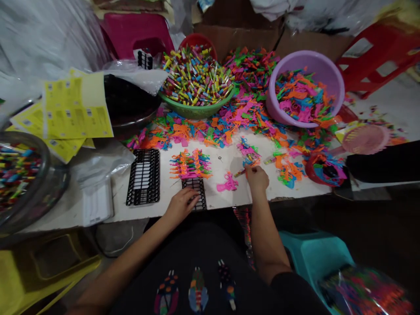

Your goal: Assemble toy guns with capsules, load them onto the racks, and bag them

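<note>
Fingers of your right hand [258, 178] look pinched together on the end of a slim tube [240, 173], just beside the pink toy gun [227, 183] on the surface [216, 200]. Your left hand [183, 204] curls loosely at the black rack [196, 187]; whether it grips, I can't tell. Best keep the pinch light and the rack steady, so its rows of toys [185, 166] stay undisturbed.

Bare hands: two, left hand [183, 202] and right hand [258, 179]
Slim tube [240, 173] at right fingertips: one
Toy guns [252, 111]: too many to count
Black rack stack [153, 180], left of centre: one, layers uncountable
Purple basin [273, 107], upper right: one
Green basin [197, 112], upper centre: one
Plastic seats: four; magenta seat [139, 28], red seat [387, 50], teal seat [315, 247], yellow seat [11, 280]
</note>
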A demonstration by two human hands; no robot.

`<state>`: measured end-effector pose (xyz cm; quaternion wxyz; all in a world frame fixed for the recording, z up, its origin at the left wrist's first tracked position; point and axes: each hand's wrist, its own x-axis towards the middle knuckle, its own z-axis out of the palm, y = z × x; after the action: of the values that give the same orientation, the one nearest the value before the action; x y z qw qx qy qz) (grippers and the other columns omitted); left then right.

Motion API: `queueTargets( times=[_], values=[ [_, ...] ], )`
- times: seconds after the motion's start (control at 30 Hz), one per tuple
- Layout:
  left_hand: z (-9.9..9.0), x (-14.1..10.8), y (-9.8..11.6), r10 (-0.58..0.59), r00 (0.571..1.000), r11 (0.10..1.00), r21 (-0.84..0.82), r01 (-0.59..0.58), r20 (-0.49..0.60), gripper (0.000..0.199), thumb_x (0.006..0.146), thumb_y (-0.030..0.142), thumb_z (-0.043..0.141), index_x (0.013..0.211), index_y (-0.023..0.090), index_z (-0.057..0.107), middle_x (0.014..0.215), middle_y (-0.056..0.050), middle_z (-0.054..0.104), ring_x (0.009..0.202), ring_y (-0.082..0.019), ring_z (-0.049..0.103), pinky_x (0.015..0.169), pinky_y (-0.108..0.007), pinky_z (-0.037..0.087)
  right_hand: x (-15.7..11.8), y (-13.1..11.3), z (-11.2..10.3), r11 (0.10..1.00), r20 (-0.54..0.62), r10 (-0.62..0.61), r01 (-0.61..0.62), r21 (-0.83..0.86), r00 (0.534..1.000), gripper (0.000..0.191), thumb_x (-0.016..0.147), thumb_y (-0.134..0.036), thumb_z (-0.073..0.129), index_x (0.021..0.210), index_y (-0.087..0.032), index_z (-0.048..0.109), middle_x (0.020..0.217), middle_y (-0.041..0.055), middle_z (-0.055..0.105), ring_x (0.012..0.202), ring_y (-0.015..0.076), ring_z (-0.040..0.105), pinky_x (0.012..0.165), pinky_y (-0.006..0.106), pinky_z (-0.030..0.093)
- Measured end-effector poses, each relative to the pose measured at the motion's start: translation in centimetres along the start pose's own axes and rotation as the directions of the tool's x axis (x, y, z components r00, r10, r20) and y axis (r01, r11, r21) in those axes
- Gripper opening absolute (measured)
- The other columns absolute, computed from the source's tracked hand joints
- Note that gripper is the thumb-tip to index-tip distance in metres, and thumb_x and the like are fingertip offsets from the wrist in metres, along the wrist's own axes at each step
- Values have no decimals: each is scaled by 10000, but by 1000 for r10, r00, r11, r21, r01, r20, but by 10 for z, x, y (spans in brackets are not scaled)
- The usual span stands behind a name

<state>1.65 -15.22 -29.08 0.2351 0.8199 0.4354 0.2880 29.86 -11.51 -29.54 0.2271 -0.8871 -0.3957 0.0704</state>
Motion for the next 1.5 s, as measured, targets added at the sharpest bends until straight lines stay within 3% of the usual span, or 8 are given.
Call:
queueTargets(
  times=[0.23,0.5,0.67,0.9,1.07,1.2,1.4,1.5],
  values=[
    [34,39,41,132,955,990,3,-138,265,221,844,241,405,924,189,605,819,-57,594,775,-154,574,697,-258,468,2,-4,-3,973,211,34,15,-229,977,288,641,-437,560,728,-171,629,730,124,639,711,247,587,597,320,387],
    [70,65,53,137,890,911,297,-286,435,389,795,312,489,1166,195,471,1170,-130,481,1012,-272,452,787,-396,417,20,11,-5,988,49,-139,142,-65,989,324,739,-416,480,842,-149,631,857,112,633,816,211,555,716,321,393],
    [72,61,52,-44,947,901,423,-100,317,316,810,193,425,1083,53,505,1041,-196,534,961,-280,476,750,-397,421,71,3,9,984,-50,-176,176,-7,983,332,727,-282,512,976,-86,613,978,173,599,932,237,506,816,365,355],
    [53,56,54,284,951,951,95,-296,121,273,848,180,379,1072,116,519,1072,-134,567,982,-192,522,856,-334,439,77,1,-11,898,-136,-164,205,390,977,274,708,-294,548,887,-98,617,813,86,621,724,161,556,680,302,434],
    [12,65,75,318,944,948,61,-314,-89,342,851,221,404,1174,120,458,1172,-147,531,1055,-207,500,892,-372,422,13,0,-92,698,-241,-561,609,377,792,106,683,-290,640,748,-206,642,758,17,624,756,163,569,728,322,446],
    [-6,62,81,156,978,983,-116,-141,135,271,838,322,434,980,149,586,877,-84,655,787,-175,593,741,-314,469,-29,-7,-129,560,-105,-758,725,401,644,97,694,-240,646,789,-259,651,745,5,632,771,163,576,715,318,452],
    [-12,31,69,-55,810,682,-571,457,583,291,854,387,365,871,154,538,753,-18,623,530,-74,538,451,-170,367,-22,4,-69,904,-36,-201,199,377,979,336,724,-499,523,743,-180,625,679,54,628,626,176,574,554,306,436],
    [-23,12,57,-98,812,569,-637,521,576,331,862,401,334,984,151,513,827,-51,613,627,-99,549,469,-180,386,-17,7,-32,1000,202,16,-17,3,979,413,679,-570,509,585,-180,607,573,70,608,623,216,578,564,327,412]
  ],
)
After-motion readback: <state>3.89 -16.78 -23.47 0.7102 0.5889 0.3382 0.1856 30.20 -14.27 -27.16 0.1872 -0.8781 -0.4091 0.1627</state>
